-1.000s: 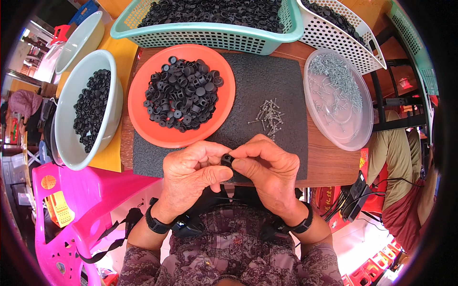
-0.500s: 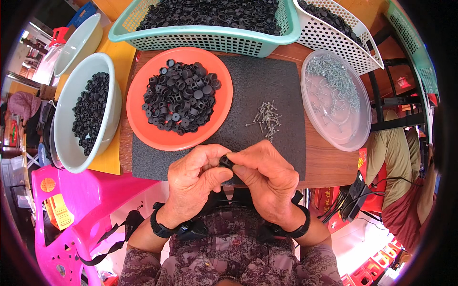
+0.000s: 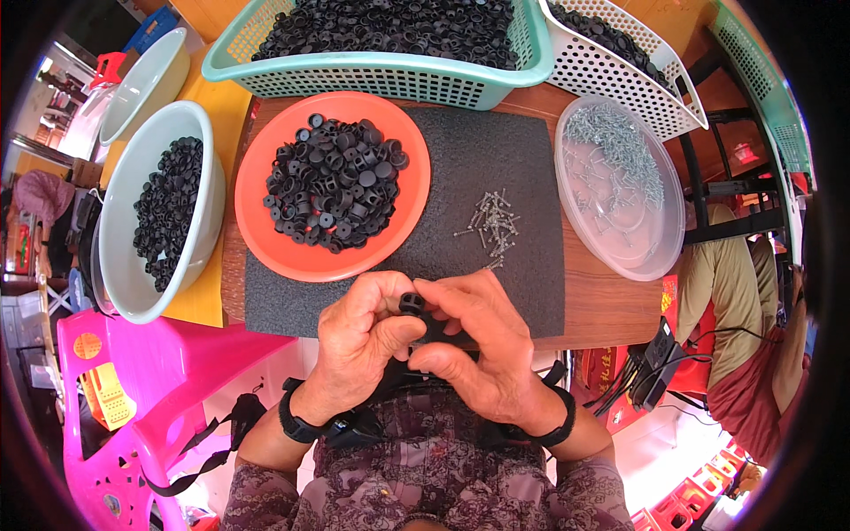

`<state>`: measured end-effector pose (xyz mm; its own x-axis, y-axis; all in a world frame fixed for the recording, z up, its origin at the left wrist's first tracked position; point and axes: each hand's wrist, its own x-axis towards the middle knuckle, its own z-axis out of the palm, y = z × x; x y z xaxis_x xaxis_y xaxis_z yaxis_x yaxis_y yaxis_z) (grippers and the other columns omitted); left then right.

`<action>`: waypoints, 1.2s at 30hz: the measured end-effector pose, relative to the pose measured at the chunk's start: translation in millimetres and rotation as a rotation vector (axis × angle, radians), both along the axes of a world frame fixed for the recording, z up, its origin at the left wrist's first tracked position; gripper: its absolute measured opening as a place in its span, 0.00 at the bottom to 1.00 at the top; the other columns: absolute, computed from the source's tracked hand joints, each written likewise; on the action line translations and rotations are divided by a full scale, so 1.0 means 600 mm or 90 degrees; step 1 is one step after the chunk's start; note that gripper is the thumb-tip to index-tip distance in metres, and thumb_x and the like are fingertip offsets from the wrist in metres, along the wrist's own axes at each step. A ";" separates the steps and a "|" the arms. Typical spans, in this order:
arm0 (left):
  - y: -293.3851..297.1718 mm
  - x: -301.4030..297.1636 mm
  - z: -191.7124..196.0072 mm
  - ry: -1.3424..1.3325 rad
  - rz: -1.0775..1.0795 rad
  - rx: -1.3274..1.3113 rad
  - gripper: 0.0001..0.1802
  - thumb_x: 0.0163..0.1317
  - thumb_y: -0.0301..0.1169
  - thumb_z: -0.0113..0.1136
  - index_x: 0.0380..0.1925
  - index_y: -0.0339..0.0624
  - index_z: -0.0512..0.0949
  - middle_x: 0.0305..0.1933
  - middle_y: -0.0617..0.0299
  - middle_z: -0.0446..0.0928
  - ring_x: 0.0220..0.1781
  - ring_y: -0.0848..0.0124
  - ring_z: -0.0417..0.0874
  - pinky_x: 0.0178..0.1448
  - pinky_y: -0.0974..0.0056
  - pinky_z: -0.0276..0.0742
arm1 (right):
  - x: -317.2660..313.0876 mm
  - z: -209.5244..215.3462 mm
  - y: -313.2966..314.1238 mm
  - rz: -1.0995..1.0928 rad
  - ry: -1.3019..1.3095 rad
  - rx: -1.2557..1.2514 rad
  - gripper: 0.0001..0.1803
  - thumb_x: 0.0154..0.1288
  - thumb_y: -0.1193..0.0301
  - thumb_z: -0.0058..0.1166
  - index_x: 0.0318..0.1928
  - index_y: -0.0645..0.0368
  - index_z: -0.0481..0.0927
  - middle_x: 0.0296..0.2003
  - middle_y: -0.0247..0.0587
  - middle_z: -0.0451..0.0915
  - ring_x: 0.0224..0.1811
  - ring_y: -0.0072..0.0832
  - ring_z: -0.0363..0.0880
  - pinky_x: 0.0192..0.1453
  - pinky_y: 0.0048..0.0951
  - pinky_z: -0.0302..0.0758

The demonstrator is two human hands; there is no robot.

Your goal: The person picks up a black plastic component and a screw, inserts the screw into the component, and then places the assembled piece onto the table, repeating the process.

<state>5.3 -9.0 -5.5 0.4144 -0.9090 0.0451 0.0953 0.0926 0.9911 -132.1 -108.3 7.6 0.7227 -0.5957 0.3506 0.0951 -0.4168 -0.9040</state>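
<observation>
Head view: left hand [image 3: 367, 341] and right hand [image 3: 474, 345] meet at the near edge of the table [image 3: 611, 305], fingers curled and pressed together, both pinching one small black plastic part [image 3: 411, 303] between the fingertips, held over the front edge of the dark foam mat [image 3: 522, 168]. Loose pile of small screws [image 3: 492, 223] lies on the mat just beyond the hands. Orange plate [image 3: 274, 252] heaped with black parts sits left on the mat. Clear plastic dish [image 3: 637, 239] with more screws right of the mat. Pale green bowl [image 3: 119, 265] with black parts far left. Teal basket [image 3: 381, 75] and white basket [image 3: 620, 75] full of black parts at the back. Pink plastic chair [image 3: 133, 372] lower left. Black band on each wrist.
</observation>
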 end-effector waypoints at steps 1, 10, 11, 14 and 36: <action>0.001 -0.001 -0.001 -0.029 0.003 0.001 0.14 0.64 0.31 0.64 0.42 0.34 0.73 0.32 0.66 0.75 0.28 0.83 0.72 0.30 0.76 0.72 | 0.004 -0.002 0.002 -0.011 -0.007 -0.018 0.26 0.51 0.73 0.69 0.51 0.69 0.78 0.38 0.47 0.78 0.36 0.40 0.75 0.37 0.35 0.74; 0.007 -0.005 -0.006 -0.141 0.020 0.041 0.15 0.62 0.32 0.67 0.41 0.35 0.73 0.28 0.67 0.72 0.26 0.83 0.69 0.29 0.75 0.68 | 0.011 -0.010 0.008 -0.052 -0.027 -0.141 0.26 0.46 0.74 0.70 0.47 0.70 0.79 0.34 0.47 0.76 0.32 0.40 0.74 0.32 0.34 0.73; 0.006 -0.005 -0.005 -0.120 0.016 0.036 0.15 0.61 0.32 0.67 0.41 0.36 0.73 0.27 0.67 0.72 0.26 0.83 0.69 0.28 0.75 0.68 | 0.011 -0.010 0.007 -0.053 -0.031 -0.147 0.25 0.46 0.74 0.70 0.47 0.70 0.79 0.33 0.47 0.76 0.32 0.39 0.74 0.32 0.34 0.73; 0.004 -0.005 -0.004 -0.085 0.015 0.010 0.16 0.61 0.33 0.68 0.40 0.35 0.74 0.26 0.67 0.73 0.24 0.84 0.70 0.25 0.76 0.67 | 0.013 -0.009 0.007 -0.060 -0.038 -0.150 0.26 0.45 0.73 0.70 0.46 0.70 0.79 0.32 0.46 0.76 0.30 0.39 0.74 0.31 0.34 0.73; -0.024 -0.007 0.024 0.348 -0.082 0.106 0.24 0.61 0.41 0.67 0.39 0.25 0.75 0.25 0.55 0.78 0.15 0.77 0.70 0.20 0.73 0.66 | -0.004 0.011 -0.050 -0.006 -0.006 -0.270 0.20 0.47 0.78 0.68 0.44 0.67 0.81 0.32 0.44 0.80 0.28 0.38 0.77 0.32 0.35 0.74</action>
<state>0.9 -23.2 9.0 0.2233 -0.9301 -0.2915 0.5968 -0.1059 0.7954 -134.7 -138.1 14.5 0.7137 -0.4037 0.5724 0.0973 -0.7521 -0.6518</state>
